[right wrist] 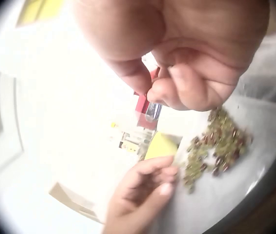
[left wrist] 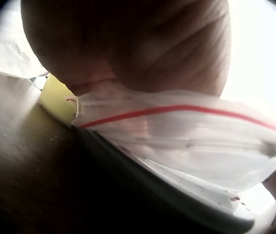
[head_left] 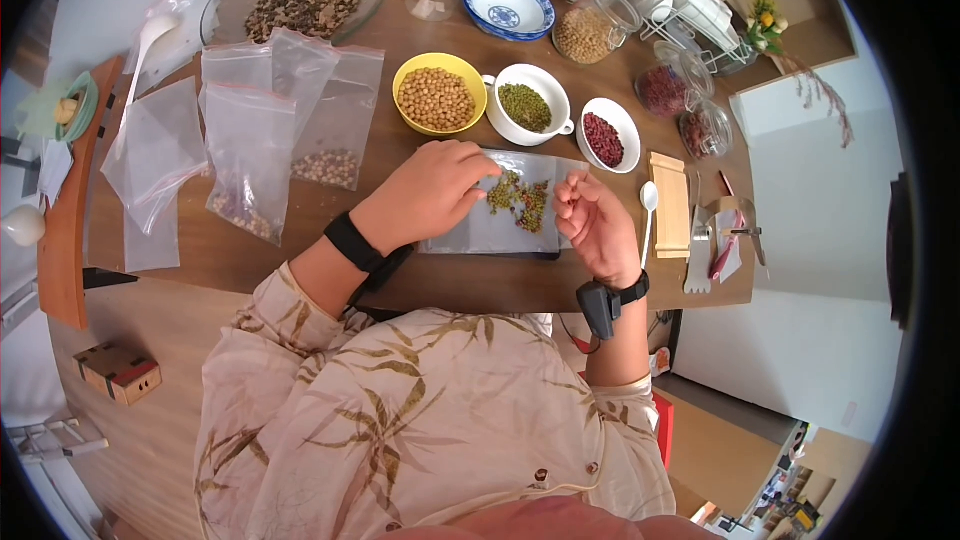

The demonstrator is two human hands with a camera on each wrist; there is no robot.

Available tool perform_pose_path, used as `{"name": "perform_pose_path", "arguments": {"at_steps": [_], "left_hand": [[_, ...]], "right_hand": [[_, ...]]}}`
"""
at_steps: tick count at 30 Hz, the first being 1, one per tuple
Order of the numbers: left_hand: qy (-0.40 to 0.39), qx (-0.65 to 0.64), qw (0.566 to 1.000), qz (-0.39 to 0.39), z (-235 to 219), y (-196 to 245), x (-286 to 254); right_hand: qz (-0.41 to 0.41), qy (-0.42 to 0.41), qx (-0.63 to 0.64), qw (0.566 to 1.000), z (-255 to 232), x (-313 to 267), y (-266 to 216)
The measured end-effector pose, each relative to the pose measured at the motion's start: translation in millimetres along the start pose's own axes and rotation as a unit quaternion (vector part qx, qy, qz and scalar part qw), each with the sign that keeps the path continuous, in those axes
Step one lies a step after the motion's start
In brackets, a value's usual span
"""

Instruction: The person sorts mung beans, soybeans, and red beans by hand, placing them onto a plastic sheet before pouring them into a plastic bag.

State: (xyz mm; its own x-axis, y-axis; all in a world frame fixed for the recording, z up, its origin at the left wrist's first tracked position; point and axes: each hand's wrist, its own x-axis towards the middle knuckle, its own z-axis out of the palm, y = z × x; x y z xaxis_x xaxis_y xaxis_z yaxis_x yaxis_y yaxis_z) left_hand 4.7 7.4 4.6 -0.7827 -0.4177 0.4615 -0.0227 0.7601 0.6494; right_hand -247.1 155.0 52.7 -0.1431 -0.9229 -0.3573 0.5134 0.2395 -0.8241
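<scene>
A clear zip bag with a red seal line lies flat on the table in front of the person. A loose mix of green beans and dark red beans is spread on it. My left hand rests at the bag's left side, fingers loosely bent; its palm hides part of the seal in the left wrist view. Over the bag's right edge, my right hand is raised with its fingers curled, palm turned up. Thumb and index fingertips meet, and a small dark red bean shows between them.
Behind the bag stand a yellow bowl of chickpeas, a white handled bowl of green beans and a white bowl of red beans. Plastic bags lie left. A white spoon and wooden board lie right.
</scene>
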Motion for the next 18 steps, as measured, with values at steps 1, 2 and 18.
{"name": "perform_pose_path", "arguments": {"at_steps": [1, 2, 18], "left_hand": [[-0.011, -0.002, 1.000, -0.010, -1, 1, 0], [-0.021, -0.003, 1.000, -0.020, -1, 1, 0], [0.002, 0.003, 1.000, -0.004, 0, 0, 0]], "right_hand": [[0.001, 0.023, 0.044, 0.999, 6, -3, 2], [0.002, 0.044, 0.087, 0.995, 9, -5, 2], [-0.139, 0.148, -0.649, 0.733, 37, 25, 23]]}}
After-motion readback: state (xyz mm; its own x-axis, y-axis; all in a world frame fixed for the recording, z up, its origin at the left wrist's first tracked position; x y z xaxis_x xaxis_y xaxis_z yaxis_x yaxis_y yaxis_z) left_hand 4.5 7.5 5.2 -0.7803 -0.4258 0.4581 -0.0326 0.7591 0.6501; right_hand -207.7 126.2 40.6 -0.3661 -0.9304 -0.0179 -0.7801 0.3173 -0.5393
